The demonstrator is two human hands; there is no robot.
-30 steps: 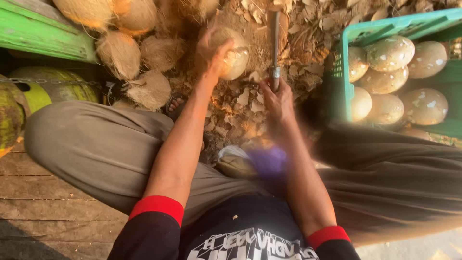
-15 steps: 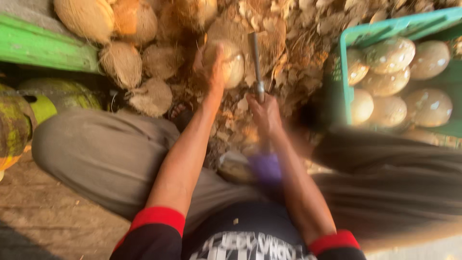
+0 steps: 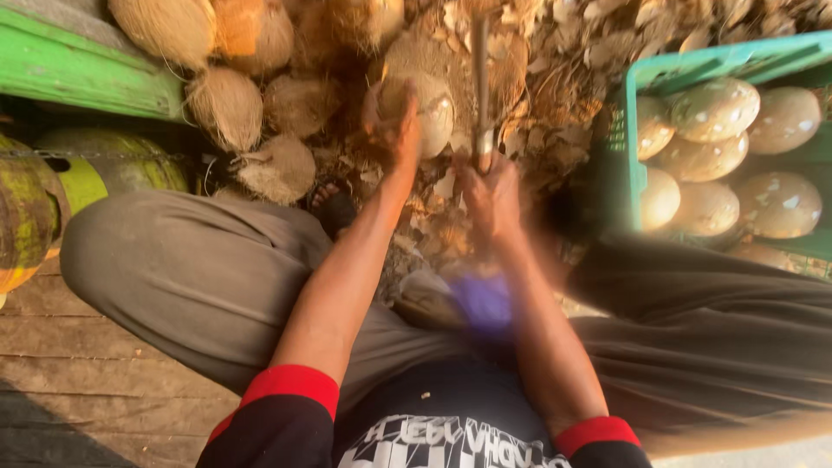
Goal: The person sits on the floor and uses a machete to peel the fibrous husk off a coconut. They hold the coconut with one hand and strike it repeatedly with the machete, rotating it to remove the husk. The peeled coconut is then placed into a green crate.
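L hand [image 3: 397, 121] wraps a half-peeled coconut [image 3: 426, 108], held far-centre over the husk scraps [image 3: 555, 113]. R hand [image 3: 490, 192] grips a blade [image 3: 479, 78] by the handle, blade upright just right of the coconut; blurred. Green crate [image 3: 631, 130] w/ peeled coconuts [image 3: 715, 108] at right, husked ones [image 3: 227, 108] far left.

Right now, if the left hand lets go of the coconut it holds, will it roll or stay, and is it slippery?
The coconut looks round, so it would probably roll a little, though the husk scraps under it may stop it soon. Its pale, partly shaved surface seems smooth, perhaps slippery; the left hand grips it from the side. It is likely heavy for its size, like those in the green crate.
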